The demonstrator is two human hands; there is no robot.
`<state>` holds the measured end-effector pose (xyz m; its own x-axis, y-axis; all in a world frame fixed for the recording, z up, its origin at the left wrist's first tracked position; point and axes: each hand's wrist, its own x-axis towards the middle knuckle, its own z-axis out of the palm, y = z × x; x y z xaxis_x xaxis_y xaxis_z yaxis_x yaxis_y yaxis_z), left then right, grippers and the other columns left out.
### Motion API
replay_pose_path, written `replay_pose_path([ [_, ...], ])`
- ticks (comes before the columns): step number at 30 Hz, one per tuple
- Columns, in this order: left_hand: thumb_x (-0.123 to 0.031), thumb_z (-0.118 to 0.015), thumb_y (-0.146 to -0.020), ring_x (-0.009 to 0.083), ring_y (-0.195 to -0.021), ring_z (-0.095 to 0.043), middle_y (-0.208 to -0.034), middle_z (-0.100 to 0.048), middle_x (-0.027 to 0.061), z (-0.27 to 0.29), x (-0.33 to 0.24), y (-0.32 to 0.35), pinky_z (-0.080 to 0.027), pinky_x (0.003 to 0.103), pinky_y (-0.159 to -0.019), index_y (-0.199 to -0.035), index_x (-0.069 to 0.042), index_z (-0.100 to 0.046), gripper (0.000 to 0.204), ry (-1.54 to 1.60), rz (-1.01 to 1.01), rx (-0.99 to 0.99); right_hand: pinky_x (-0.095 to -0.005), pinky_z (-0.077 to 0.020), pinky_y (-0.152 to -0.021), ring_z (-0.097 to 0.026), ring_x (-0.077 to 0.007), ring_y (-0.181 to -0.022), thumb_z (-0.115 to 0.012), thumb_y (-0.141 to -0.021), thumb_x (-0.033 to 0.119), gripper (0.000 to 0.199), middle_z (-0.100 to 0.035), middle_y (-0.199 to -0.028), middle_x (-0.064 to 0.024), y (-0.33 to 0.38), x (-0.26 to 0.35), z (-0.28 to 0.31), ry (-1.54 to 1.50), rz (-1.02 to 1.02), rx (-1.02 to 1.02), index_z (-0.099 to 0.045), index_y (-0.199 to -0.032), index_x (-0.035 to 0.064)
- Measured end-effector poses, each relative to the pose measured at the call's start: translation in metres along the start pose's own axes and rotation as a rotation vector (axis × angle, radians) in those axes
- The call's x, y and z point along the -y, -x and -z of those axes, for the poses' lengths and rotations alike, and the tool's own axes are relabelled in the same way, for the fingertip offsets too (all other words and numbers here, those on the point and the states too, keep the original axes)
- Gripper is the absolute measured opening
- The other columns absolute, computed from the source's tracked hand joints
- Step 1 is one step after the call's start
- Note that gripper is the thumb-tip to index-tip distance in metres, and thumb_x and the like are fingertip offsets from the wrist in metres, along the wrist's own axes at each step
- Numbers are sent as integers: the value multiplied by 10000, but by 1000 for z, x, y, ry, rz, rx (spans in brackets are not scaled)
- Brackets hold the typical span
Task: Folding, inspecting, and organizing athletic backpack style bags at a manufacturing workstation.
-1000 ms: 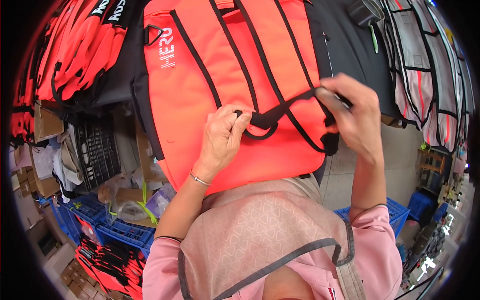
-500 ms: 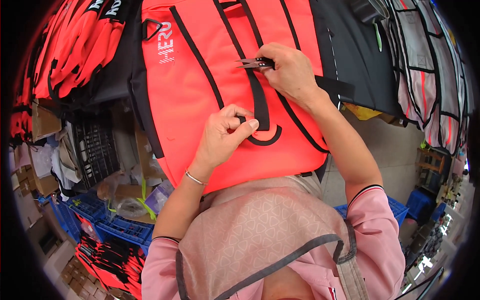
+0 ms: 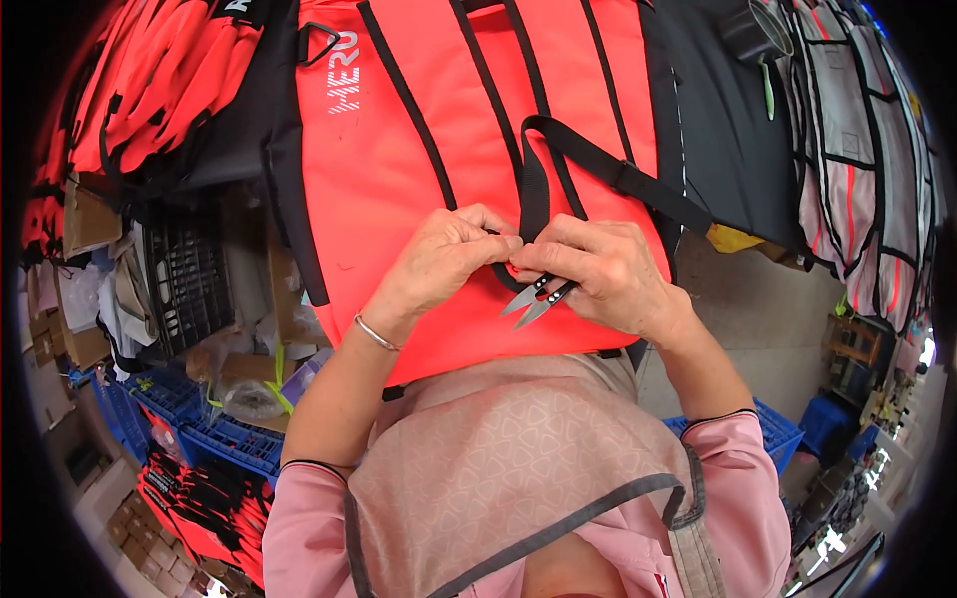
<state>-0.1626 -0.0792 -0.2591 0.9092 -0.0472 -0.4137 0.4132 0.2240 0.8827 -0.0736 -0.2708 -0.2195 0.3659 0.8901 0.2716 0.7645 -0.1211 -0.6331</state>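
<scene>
A bright orange-red bag (image 3: 389, 189) with black straps and edging lies before me. My left hand (image 3: 444, 254) pinches the black-edged fabric near the lower end of a black webbing strap (image 3: 535, 194). Close against it, my right hand (image 3: 603, 269) holds thread snips (image 3: 538, 297) in its palm and curled fingers, their blades pointing down and left toward me. Its thumb and forefinger meet at the same spot as the left fingertips. What the fingertips pinch there is mostly hidden. The strap loops up and trails off to the right across the bag.
Stacked orange-red pieces (image 3: 179, 80) lie at the far left, grey mesh pieces (image 3: 847, 169) at the far right. A dark cup (image 3: 755, 35) stands on the black table cover (image 3: 723, 130). Blue crates (image 3: 234, 439) and a black crate (image 3: 189, 289) sit lower left.
My right hand has come down and left to meet my left hand, and the snips now point toward me. The strap has been flipped into a loop lying to the right.
</scene>
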Motion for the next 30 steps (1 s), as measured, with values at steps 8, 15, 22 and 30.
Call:
replay_pose_path([
  [8, -112, -658, -840, 124, -870, -594, -878, -672, 77, 0, -6, -1, -481, 272, -769, -743, 27, -741, 189, -138, 8, 24, -303, -494, -497, -640, -177, -646, -691, -697, 63, 203, -620, -779, -20, 0, 0, -9, 175, 163, 17, -711, -898, 89],
  [15, -135, -695, -840, 111, -800, -582, -903, -678, 74, -3, 7, -5, -467, 262, -703, -711, 17, -737, 203, -82, -82, -32, -342, -490, -525, -625, -204, -670, -665, -768, 56, 129, -527, -809, -60, 13, 11, -36, 52, -177, -74, -608, -883, 59],
  [22, -171, -714, -861, 78, -739, -522, -952, -674, 60, 1, 8, -3, -410, 265, -630, -579, 30, -644, 352, -258, -93, -27, -220, -365, -617, -429, -78, -680, -554, -825, -120, 141, -481, -815, -21, 45, 32, -8, -645, -502, -31, -560, -829, 21],
  [30, -179, -715, -858, 86, -708, -517, -940, -675, 66, -2, 7, -3, -401, 274, -611, -527, 36, -564, 423, -207, -81, -34, -296, -542, -583, -654, -167, -721, -683, -715, -142, 347, -606, -859, -78, 29, 20, -18, -121, -229, -145, -717, -1022, 17],
])
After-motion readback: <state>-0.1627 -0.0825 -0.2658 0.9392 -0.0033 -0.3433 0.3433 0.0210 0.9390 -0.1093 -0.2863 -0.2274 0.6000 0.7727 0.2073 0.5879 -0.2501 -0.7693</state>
